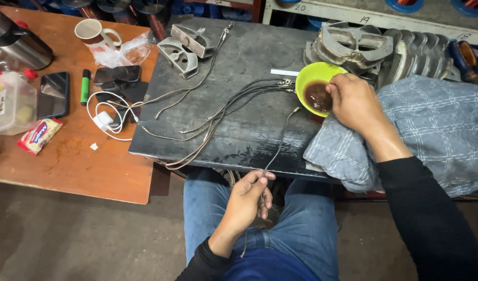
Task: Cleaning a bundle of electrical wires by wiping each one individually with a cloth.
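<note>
My left hand [249, 200] is below the front edge of the dark metal table [249, 57], over my lap, pinching a thin grey wire [278, 143] that runs up onto the tabletop. My right hand [356, 101] rests at the rim of a yellow-green bowl [309, 75] holding a dark brown paste, fingertips in the bowl. Whether the fingers hold anything is hidden. A bundle of grey and black wires [226, 112] lies across the middle of the table.
A grey checked cloth [436, 125] covers the table's right side under my forearm. Finned metal castings [374, 47] stand behind the bowl; two metal brackets [184, 49] lie at the back. The wooden table [67, 161] to the left holds phones, a mug, a flask, a charger cable.
</note>
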